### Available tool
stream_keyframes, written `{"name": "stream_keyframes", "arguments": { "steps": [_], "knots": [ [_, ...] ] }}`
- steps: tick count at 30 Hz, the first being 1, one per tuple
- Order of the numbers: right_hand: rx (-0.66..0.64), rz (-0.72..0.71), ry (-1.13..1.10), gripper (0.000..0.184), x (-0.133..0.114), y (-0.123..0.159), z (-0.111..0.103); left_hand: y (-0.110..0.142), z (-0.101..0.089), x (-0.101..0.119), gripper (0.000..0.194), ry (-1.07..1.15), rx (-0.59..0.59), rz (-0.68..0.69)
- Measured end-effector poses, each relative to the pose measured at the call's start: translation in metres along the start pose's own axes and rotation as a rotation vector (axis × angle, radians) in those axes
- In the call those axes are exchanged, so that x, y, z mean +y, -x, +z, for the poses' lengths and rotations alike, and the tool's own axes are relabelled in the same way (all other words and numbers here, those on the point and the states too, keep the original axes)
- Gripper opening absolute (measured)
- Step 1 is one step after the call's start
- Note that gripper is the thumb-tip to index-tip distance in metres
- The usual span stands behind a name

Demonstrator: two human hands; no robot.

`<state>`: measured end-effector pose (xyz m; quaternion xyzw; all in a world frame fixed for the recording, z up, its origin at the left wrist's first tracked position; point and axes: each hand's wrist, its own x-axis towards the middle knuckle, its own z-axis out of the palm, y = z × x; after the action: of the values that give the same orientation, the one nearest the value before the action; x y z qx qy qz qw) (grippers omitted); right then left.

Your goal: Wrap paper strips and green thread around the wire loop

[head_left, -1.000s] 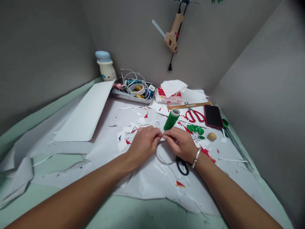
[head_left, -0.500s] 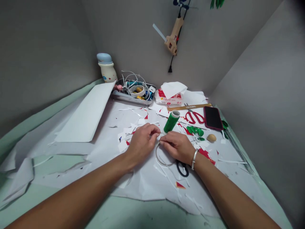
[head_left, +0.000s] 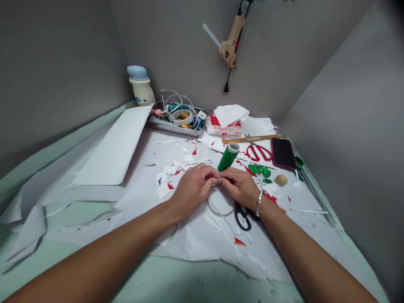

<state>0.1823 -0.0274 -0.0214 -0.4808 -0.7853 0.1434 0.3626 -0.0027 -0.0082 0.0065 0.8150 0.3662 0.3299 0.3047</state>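
My left hand and my right hand meet at the top of a thin metal wire ring, and the fingertips of both pinch it there. The ring stands below my hands on a sheet of white paper. Just above my fingers, a spool of green thread lies tilted. Black-handled scissors lie beneath my right wrist, partly hidden by it. A silver bangle circles that wrist.
Cut white and red paper scraps and green leaf shapes surround my hands. Farther back are red scissors, a phone, a ruler, a tissue pack and a metal tray of cables. A white board lies left.
My hands have moved closer together, and their fingertips now meet on top of the wire ring. The black scissors show more below my right wrist. The whole view has shifted slightly.
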Motion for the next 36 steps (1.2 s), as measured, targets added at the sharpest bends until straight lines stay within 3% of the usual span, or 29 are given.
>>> {"name": "stream_keyframes", "arguments": {
  "steps": [4,7,11,14,17,20,24,30,36],
  "knots": [
    [-0.054,-0.128,0.122,0.015,-0.012,0.002,0.001,-0.001,-0.001,-0.004,0.014,-0.022,0.066,-0.04],
    [-0.011,-0.178,0.14,0.016,-0.017,0.003,-0.002,-0.001,0.0,-0.008,0.015,-0.093,0.036,-0.041],
    [0.101,-0.091,0.091,0.016,-0.013,0.001,-0.008,0.001,0.003,-0.007,0.014,-0.145,-0.054,0.007],
    [0.112,-0.008,0.041,0.016,-0.005,-0.001,-0.008,0.003,0.004,-0.001,0.013,-0.089,-0.088,0.019],
    [0.056,-0.018,0.044,0.015,-0.001,-0.001,-0.005,0.002,0.002,0.002,0.011,0.007,-0.02,0.011],
    [-0.008,-0.115,0.103,0.014,-0.005,0.001,-0.002,0.0,-0.001,-0.001,0.012,0.015,0.059,-0.029],
    [0.0,-0.2,0.119,0.015,-0.016,0.003,-0.003,-0.001,0.0,-0.007,0.014,-0.099,0.037,-0.044],
    [0.158,-0.019,0.058,0.014,-0.009,0.0,-0.007,0.002,0.004,-0.003,0.012,-0.113,-0.075,0.001],
    [0.026,-0.033,0.051,0.014,-0.004,0.0,-0.003,0.0,0.0,0.0,0.011,0.019,0.016,-0.031]
  ]
}}
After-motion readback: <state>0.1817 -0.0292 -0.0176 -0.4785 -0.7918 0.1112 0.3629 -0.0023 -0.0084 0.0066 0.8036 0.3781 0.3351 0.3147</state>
